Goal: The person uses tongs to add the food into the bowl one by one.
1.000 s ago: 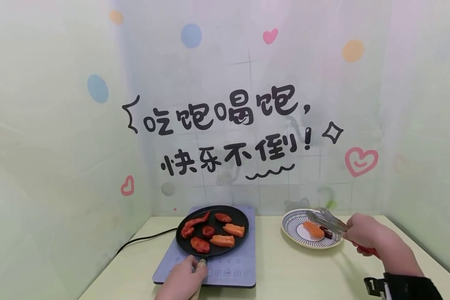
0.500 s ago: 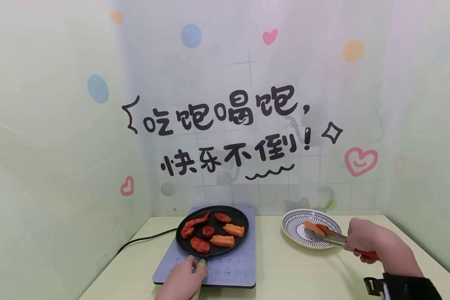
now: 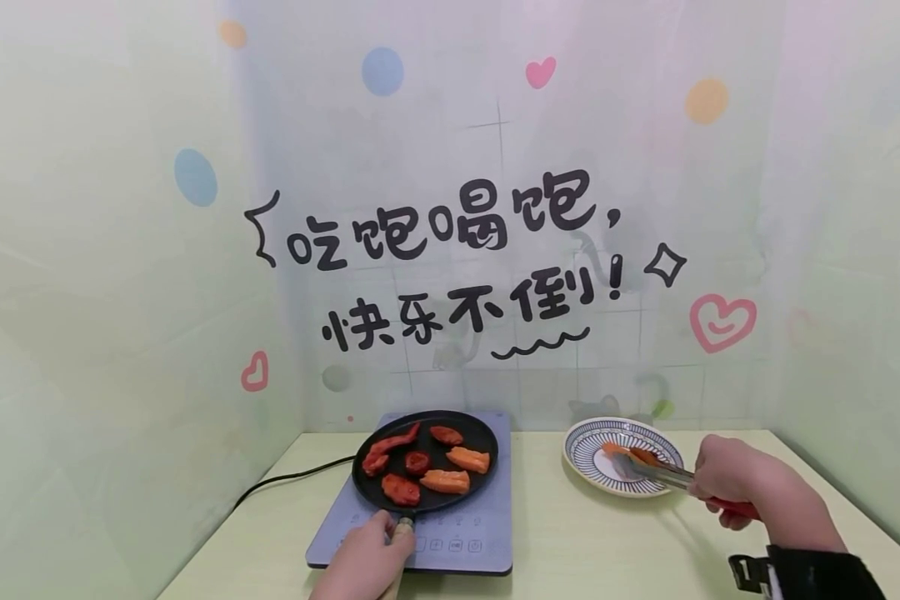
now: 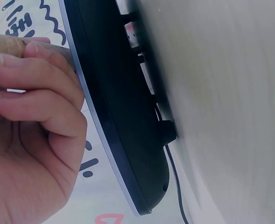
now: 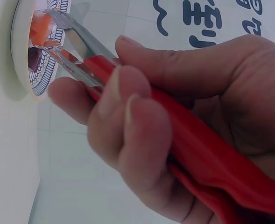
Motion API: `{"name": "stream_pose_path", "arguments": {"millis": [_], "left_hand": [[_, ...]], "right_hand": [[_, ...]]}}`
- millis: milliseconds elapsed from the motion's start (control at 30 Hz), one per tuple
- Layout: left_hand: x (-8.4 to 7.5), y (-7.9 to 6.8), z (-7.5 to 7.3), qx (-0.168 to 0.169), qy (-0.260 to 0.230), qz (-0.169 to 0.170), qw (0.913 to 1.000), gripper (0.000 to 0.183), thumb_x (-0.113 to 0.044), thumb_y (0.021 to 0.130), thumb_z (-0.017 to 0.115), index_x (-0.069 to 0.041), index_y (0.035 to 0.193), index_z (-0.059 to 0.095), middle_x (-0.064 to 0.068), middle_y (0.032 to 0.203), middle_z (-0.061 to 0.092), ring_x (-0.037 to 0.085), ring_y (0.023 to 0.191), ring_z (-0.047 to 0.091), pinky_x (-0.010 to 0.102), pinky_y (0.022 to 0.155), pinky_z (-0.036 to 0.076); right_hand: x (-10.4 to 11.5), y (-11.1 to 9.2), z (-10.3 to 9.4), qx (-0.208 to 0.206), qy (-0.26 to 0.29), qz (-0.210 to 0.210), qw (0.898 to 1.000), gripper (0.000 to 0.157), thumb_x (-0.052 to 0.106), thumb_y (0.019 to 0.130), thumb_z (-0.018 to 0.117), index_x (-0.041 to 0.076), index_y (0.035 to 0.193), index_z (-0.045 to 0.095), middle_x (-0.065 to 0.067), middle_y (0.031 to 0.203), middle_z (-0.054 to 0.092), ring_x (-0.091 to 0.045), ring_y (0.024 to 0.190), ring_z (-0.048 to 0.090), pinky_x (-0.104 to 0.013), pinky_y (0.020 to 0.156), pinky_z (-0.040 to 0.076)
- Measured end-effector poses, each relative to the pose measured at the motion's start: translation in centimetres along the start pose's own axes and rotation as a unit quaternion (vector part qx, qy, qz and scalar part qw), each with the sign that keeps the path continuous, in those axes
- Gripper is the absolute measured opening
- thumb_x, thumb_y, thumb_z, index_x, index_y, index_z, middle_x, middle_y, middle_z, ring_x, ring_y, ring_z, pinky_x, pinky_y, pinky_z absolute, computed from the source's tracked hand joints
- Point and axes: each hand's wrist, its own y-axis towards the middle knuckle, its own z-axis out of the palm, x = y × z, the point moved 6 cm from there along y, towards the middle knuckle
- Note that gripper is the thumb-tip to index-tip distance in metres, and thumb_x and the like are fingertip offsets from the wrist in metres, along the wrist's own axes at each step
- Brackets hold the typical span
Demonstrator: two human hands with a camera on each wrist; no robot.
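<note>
My left hand (image 3: 367, 554) grips the wooden handle (image 4: 4, 51) of a black frying pan (image 3: 476, 435). The pan sits on an induction cooker (image 3: 495, 521) and holds several red and orange pieces of food. At the right, my right hand (image 3: 735, 479) holds metal tongs (image 3: 667, 476) by their red handles (image 5: 193, 144). Their tips reach into a patterned plate (image 3: 581, 458), on either side of an orange piece (image 5: 41, 29) in the right wrist view. Whether both tips press on it I cannot tell. A dark red piece (image 5: 34, 58) lies beside it on the plate.
A black cable (image 3: 292, 476) runs left from behind the cooker. The pale table (image 3: 547, 542) stretches between cooker and plate. A printed wall sheet (image 3: 450, 383) stands close behind, with side sheets at left and right. A black strap (image 3: 817, 573) circles the right wrist.
The tongs have come down from above the plate, turned, and their tips now reach around the orange piece. My left hand and the pan have stayed in place.
</note>
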Motion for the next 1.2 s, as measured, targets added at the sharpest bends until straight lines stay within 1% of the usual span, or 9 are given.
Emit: {"name": "stream_pose_path", "arguments": {"millis": [67,233,533,700,800,867,967,1100,1200], "left_hand": [[0.0,0.0,0.0,0.000,0.000,-0.001,1.0000,0.026,-0.033,0.089,0.051,-0.007,0.088,0.052,0.005,0.071,0.052,0.020,0.065,0.047,0.034,0.059,0.037],[-0.2,-0.1,-0.1,0.003,-0.001,-0.001,1.0000,0.026,-0.033,0.090,0.051,-0.007,0.088,0.052,0.006,0.071,0.052,0.021,0.065,0.047,0.034,0.060,0.037],[-0.1,-0.1,-0.1,0.002,0.000,0.002,1.0000,0.026,-0.033,0.090,0.051,-0.007,0.088,0.052,0.006,0.071,0.052,0.021,0.065,0.047,0.034,0.060,0.037],[-0.2,-0.2,-0.1,0.003,0.001,0.000,1.0000,0.026,-0.034,0.090,0.051,-0.007,0.088,0.052,0.005,0.071,0.052,0.020,0.064,0.047,0.034,0.060,0.037],[-0.3,-0.2,-0.2,0.005,0.000,0.001,1.0000,0.027,-0.034,0.091,0.051,-0.007,0.088,0.053,0.005,0.071,0.052,0.020,0.065,0.047,0.034,0.059,0.037],[-0.3,-0.2,-0.2,0.006,-0.002,0.002,1.0000,0.027,-0.034,0.091,0.051,-0.007,0.088,0.053,0.005,0.072,0.053,0.020,0.065,0.047,0.034,0.059,0.037],[-0.2,-0.2,-0.2,0.007,-0.005,0.003,1.0000,0.027,-0.034,0.091,0.051,-0.007,0.088,0.053,0.005,0.071,0.053,0.020,0.064,0.047,0.034,0.059,0.037],[-0.2,-0.1,-0.1,0.009,-0.005,0.000,0.9999,0.028,-0.035,0.091,0.051,-0.007,0.089,0.053,0.005,0.072,0.053,0.020,0.064,0.047,0.034,0.059,0.037],[-0.2,-0.1,-0.1,0.010,-0.004,0.000,0.9999,0.028,-0.035,0.091,0.052,-0.007,0.089,0.053,0.005,0.072,0.053,0.020,0.064,0.048,0.034,0.059,0.037]], "right_hand": [[0.1,-0.1,-0.1,-0.001,0.007,0.003,1.000,0.016,0.001,0.086,0.057,0.000,0.070,0.059,-0.005,0.056,0.051,-0.014,0.044,0.049,-0.025,0.043,0.048],[0.5,-0.3,-0.6,-0.009,0.016,-0.005,1.000,0.017,0.002,0.088,0.055,0.000,0.072,0.058,-0.004,0.057,0.050,-0.014,0.044,0.049,-0.026,0.044,0.047],[1.1,-0.5,-0.9,-0.021,0.008,-0.022,1.000,0.018,0.002,0.090,0.055,0.000,0.072,0.060,-0.006,0.057,0.052,-0.014,0.044,0.050,-0.027,0.045,0.049],[1.6,-0.5,-1.0,-0.031,0.003,-0.035,0.999,0.018,0.002,0.088,0.053,0.001,0.072,0.061,-0.006,0.058,0.053,-0.014,0.043,0.051,-0.028,0.045,0.049],[2.5,-0.7,-1.1,-0.050,0.001,-0.049,0.998,0.018,0.003,0.087,0.052,0.002,0.071,0.061,-0.006,0.058,0.052,-0.014,0.043,0.051,-0.028,0.044,0.049],[3.4,-0.7,-1.1,-0.073,-0.003,-0.057,0.996,0.017,0.004,0.086,0.053,0.003,0.071,0.061,-0.005,0.057,0.051,-0.014,0.042,0.052,-0.028,0.044,0.049],[4.9,-0.5,-0.8,-0.107,-0.008,-0.076,0.991,0.014,0.006,0.087,0.053,0.002,0.077,0.063,-0.004,0.057,0.052,-0.012,0.041,0.052,-0.027,0.042,0.048],[7.2,0.0,0.4,-0.139,0.000,-0.101,0.985,0.013,0.006,0.090,0.055,-0.001,0.088,0.065,-0.007,0.060,0.054,-0.013,0.043,0.052,-0.027,0.042,0.046],[8.9,0.4,1.6,-0.161,0.005,-0.120,0.980,0.012,0.008,0.091,0.057,0.000,0.092,0.067,-0.006,0.060,0.053,-0.014,0.045,0.050,-0.027,0.042,0.043]]}}
